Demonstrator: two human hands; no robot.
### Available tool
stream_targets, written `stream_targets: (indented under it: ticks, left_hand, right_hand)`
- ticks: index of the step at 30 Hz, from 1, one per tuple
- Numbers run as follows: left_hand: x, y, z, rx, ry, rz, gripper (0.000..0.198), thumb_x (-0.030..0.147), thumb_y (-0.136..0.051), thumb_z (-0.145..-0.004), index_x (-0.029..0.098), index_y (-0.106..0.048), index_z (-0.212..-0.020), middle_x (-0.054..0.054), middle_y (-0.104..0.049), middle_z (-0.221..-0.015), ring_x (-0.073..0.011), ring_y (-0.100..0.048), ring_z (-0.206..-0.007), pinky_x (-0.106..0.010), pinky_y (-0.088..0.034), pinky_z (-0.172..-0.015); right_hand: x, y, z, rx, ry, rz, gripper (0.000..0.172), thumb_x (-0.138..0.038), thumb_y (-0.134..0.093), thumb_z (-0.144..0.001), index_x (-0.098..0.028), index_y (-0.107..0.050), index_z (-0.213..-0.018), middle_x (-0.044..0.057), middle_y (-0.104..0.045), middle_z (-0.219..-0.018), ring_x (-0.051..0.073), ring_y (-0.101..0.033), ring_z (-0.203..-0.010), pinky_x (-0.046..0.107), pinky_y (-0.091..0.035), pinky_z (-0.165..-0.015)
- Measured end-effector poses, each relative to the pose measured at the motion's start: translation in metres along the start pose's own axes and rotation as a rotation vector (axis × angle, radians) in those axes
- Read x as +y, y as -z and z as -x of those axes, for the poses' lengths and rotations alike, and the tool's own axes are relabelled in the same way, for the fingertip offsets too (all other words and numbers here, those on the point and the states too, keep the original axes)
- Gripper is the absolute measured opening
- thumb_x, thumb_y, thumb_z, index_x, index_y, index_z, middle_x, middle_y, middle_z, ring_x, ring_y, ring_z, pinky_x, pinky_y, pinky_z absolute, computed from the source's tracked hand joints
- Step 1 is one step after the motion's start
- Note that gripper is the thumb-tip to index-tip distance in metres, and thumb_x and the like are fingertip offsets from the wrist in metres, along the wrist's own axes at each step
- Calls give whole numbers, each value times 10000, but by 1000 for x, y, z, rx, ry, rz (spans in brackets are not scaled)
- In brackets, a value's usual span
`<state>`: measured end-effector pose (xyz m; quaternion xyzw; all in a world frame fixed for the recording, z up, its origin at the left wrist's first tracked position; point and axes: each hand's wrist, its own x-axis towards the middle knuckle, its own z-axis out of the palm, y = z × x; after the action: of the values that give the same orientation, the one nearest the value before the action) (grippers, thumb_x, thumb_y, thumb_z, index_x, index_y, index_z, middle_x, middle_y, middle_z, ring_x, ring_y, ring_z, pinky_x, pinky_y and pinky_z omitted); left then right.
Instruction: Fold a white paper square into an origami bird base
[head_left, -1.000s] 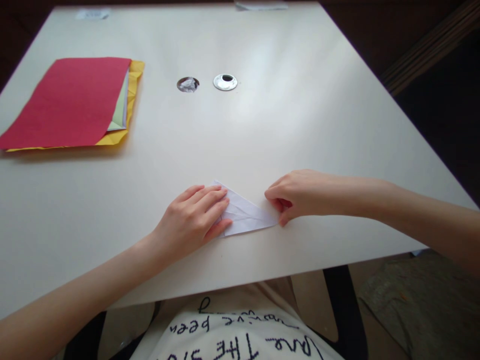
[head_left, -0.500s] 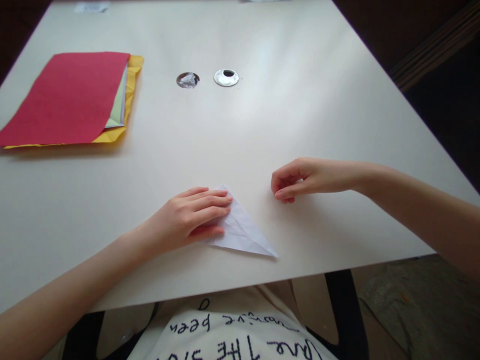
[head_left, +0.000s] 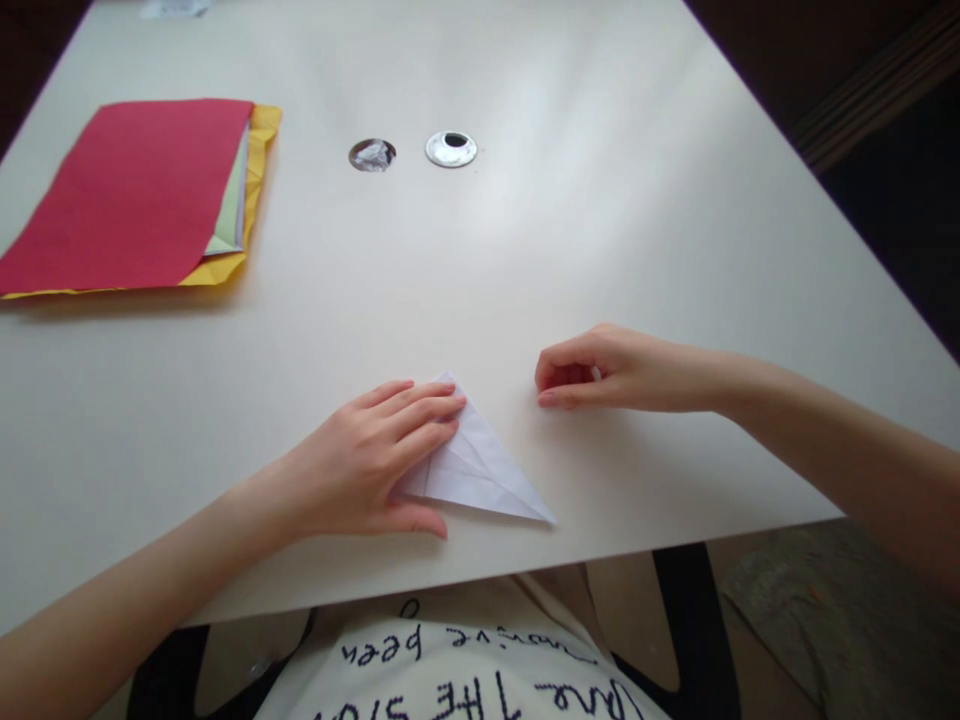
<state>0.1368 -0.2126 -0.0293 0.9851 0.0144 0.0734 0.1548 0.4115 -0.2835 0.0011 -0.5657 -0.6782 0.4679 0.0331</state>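
A folded sheet of white paper [head_left: 484, 468], creased into a triangle, lies near the front edge of the table. My left hand [head_left: 382, 455] rests flat over its left part, fingers stretched across it and the thumb spread below, off the paper's lower edge. The paper's left side is hidden under that hand. To the right of the paper and apart from it, my right hand [head_left: 577, 372] hovers low over the table with its fingers curled in towards the thumb. Nothing shows between those fingers.
The white table [head_left: 360, 290] carries a stack at the left with a red sheet [head_left: 135, 195] on top and yellow paper [head_left: 262, 150] under it. Farther back are an open cable hole [head_left: 372, 155] and a silvery ring cover [head_left: 450, 152].
My left thumb has swung down off the paper, away from the fingers. My right hand has shifted slightly left and lower, its fingers still curled. The paper has hardly moved.
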Motion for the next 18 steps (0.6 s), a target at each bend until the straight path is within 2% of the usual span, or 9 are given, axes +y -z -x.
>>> stream_targets:
  ticks: [2, 4, 7, 10, 12, 14, 16, 18]
  left_hand:
    - [6, 2, 0, -1, 11, -73, 549, 550, -528, -799, 100, -552, -1111, -154, -529, -1276, -284, -444, -1231, -434, -414, -989]
    - [10, 4, 1, 34, -4, -152, 394, 408, -524, -849, 100, -564, -1091, -136, -558, -1250, -270, -485, -1197, -406, -455, -952]
    - [10, 6, 3, 156, -63, -250, 193, 217, -518, -862, 131, -595, -1018, -74, -658, -1104, -214, -603, -1054, -325, -524, -846]
    - [7, 8, 5, 272, -66, -282, 134, 141, -520, -856, 150, -602, -961, -29, -707, -967, -172, -658, -934, -273, -547, -774]
    - [5, 11, 6, 331, -4, -225, 138, 129, -523, -853, 156, -597, -966, -26, -712, -936, -158, -669, -889, -255, -548, -753]
    - [6, 16, 8, 407, 114, -112, 136, 128, -528, -851, 163, -600, -961, -24, -714, -903, -132, -676, -807, -217, -540, -700]
    - [9, 22, 8, 487, 248, 10, 111, 136, -538, -845, 171, -615, -917, -5, -712, -827, -94, -658, -678, -161, -513, -600]
    - [15, 29, 8, 529, 351, 140, 90, 145, -549, -834, 173, -633, -850, 23, -694, -729, -66, -617, -573, -120, -464, -493]
  right_hand:
    - [-2, -2, 2, 20, 5, 8, 217, -392, -506, -828, -200, -590, -774, -28, -558, -659, 95, -464, -582, 219, -323, -514]
    - [-5, -4, 4, 36, -2, 11, 243, -419, -498, -835, -201, -584, -769, -35, -540, -633, 93, -445, -568, 220, -316, -505]
    - [-10, -9, 4, 94, -27, 15, 285, -451, -480, -845, -199, -582, -759, -36, -527, -612, 95, -424, -548, 227, -308, -492]
    - [-18, -14, 3, 209, 50, -67, 284, -452, -479, -853, -195, -598, -835, 6, -609, -778, 122, -514, -673, 244, -386, -580]
    - [-24, -17, 2, 271, 209, -168, 269, -420, -486, -861, -196, -599, -957, 45, -623, -980, 155, -554, -871, 279, -427, -744]
    - [-32, -20, 2, 301, 370, -272, 289, -389, -500, -862, -203, -580, -1069, 65, -592, -1110, 179, -530, -1021, 322, -403, -881]
    - [-40, -25, 1, 360, 462, -371, 303, -363, -558, -838, -215, -578, -1101, 63, -591, -1120, 187, -523, -1050, 344, -393, -919]
    - [-50, -31, 0, 527, 498, -457, 246, -296, -636, -794, -231, -611, -1030, 32, -630, -1011, 169, -557, -966, 326, -424, -871]
